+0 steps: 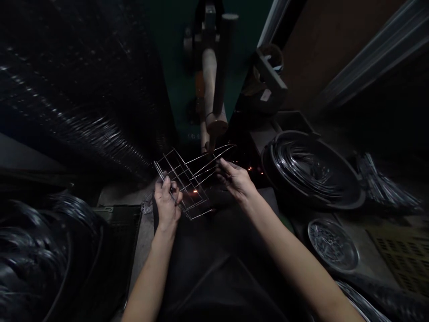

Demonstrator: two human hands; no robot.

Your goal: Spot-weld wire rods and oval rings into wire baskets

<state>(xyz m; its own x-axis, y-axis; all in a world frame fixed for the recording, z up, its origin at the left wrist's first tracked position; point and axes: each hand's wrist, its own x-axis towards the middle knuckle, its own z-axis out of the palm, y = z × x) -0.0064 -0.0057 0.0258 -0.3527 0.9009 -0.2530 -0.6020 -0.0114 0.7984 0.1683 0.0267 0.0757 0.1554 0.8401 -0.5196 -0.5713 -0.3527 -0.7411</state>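
A wire rack of thin bright rods is held out in front of me, tilted. My left hand is closed around its near left edge. On the other side, my right hand pinches the rack's wires by the tip of a spot welder's electrode. The exact grip of those right fingertips is dark and partly hidden. Orange sparks fly to the right of that hand, and a glowing spot shows below the rack.
A black basin of wire rings stands at the right, beside a bundle of wires. Nearer is a round metal dish of small parts. Wire coils fill the lower left; stacked wirework rises at upper left.
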